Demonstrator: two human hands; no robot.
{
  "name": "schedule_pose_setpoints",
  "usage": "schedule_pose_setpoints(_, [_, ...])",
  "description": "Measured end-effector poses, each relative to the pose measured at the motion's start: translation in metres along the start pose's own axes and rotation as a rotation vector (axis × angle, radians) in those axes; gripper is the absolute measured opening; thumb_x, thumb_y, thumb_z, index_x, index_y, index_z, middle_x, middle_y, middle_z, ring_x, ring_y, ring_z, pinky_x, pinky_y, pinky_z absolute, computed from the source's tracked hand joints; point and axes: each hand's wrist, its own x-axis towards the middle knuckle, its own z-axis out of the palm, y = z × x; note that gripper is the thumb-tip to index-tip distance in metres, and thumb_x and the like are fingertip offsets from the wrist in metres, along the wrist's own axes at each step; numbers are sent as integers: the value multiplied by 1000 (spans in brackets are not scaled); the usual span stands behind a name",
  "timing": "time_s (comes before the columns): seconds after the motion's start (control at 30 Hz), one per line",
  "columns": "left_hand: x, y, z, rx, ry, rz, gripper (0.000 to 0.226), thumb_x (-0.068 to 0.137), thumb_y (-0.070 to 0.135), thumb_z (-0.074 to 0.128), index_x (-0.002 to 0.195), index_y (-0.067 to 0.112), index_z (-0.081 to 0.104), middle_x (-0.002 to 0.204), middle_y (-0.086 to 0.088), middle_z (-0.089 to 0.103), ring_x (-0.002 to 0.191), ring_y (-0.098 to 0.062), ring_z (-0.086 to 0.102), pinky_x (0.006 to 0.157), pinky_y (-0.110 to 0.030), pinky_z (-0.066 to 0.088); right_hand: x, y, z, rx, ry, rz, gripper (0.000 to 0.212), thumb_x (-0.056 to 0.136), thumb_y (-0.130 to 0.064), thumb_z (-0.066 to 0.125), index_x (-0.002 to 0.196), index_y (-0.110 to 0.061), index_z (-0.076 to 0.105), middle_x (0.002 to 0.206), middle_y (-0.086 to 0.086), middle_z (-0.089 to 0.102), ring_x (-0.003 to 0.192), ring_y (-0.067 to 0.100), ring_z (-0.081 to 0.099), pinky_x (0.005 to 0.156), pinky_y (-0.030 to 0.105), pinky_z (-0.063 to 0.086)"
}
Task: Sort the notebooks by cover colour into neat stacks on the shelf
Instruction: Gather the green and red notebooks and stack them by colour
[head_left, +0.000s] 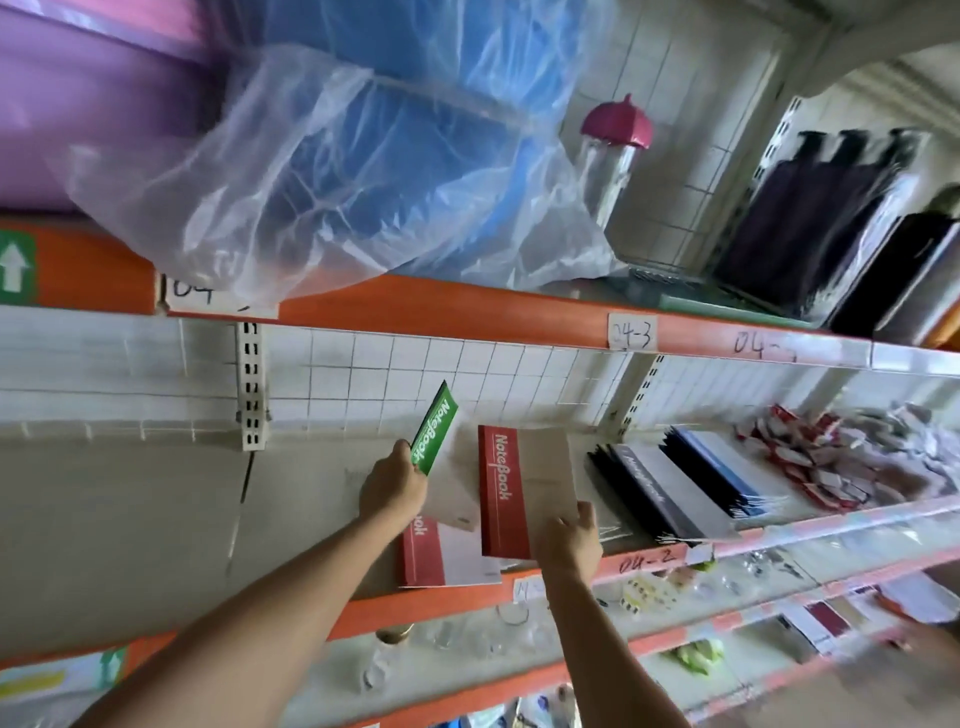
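Two bare forearms, nearest of all, reaching up from the lower edge toward the middle shelf (130, 519). Left hand (392, 486) curled round the lower end of a green notebook (434, 428), pinching it and holding it tilted above the boards, spine strip outward with white "NoteBook" lettering; lifted clear, probably so as to be carried to a spot of its own, away from the reds. Right hand (569, 540) clasping the near edge of a red notebook stack (506, 491), thumb on top and fingers apparently under; likely steadying or squaring that pile, which sits a little raised at the shelf front. Same look on these covers: red band down the spine side with white lettering, plain kraft-brown panel beside it. Another red notebook (423, 553) flat on the shelf just under the left wrist, pale panel showing, near corner over the orange lip, part hidden by a loose brown cover. Further right, well apart, a fanned row of dark notebooks (670, 486), black and blue edges, slanted rather than neat. Sorting seemingly midway: red gathered, green not yet placed, no green pile visible.
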Motion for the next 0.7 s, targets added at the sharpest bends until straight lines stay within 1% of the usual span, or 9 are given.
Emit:
schedule_pose_setpoints(0.07, [2,19,21,-22,-49,19,20,95,12,45,114,11,51,108,-16,66,89,-34,63,63,-36,51,20,6,-20,-5,73,-15,40,66,-10,44,104,-20,55,94,14,69,80,34,61,72,40,53])
schedule_pose_setpoints(0.13, [3,38,40,-85,-92,26,22,95,12,47,115,12,54,104,-13,69,76,-28,65,54,-31,52,44,13,-35,-49,109,-27,55,55,-18,36,106,-19,56,92,16,69,80,35,60,72,39,51])
schedule_pose_setpoints(0.2, [4,57,58,-171,-135,29,21,97,16,48,116,15,56,98,-7,68,73,-26,68,56,-34,58,56,13,-49,-157,87,-68,60,53,-18,32,108,-20,55,89,17,68,79,36,60,69,39,50])
schedule_pose_setpoints(0.3, [4,89,84,-205,-181,2,25,97,18,49,122,19,55,94,-3,61,78,-28,68,60,-34,58,86,14,-69,-253,76,-145,49,62,-17,35,108,-23,52,91,15,68,78,35,61,68,39,50])
schedule_pose_setpoints(0.4, [5,116,109,-199,-177,-20,28,96,17,50,124,16,49,110,-11,65,88,-32,65,67,-35,56,123,15,-79,-302,86,-207,41,78,-8,44,116,-23,51,95,13,69,75,30,57,64,33,43])
schedule_pose_setpoints(0.47, [6,130,123,-144,-133,-62,28,97,20,48,124,14,46,113,-13,65,94,-32,64,72,-36,54,146,12,-85,-341,52,-256,43,80,-5,45,118,-23,49,91,12,69,70,29,56,60,31,41])
schedule_pose_setpoints(0.57, [-2,144,142,24,-113,-196,36,95,19,48,129,11,44,119,-10,61,103,-30,63,79,-32,50,177,10,-95,-338,-13,-328,48,79,-1,45,121,-24,50,77,8,64,62,26,56,55,28,42])
schedule_pose_setpoints(0.63, [-8,151,152,192,-131,-205,39,92,20,51,130,10,49,123,-8,62,108,-27,62,80,-31,46,196,8,-100,-304,-51,-362,54,80,-1,45,128,-26,49,71,5,59,59,23,55,49,24,36])
schedule_pose_setpoints(0.7, [-13,152,160,300,-141,-193,42,90,24,54,129,9,55,124,-7,63,107,-25,63,81,-32,46,208,9,-103,-294,-97,-380,55,80,-1,45,129,-26,48,72,5,59,61,25,55,50,24,34])
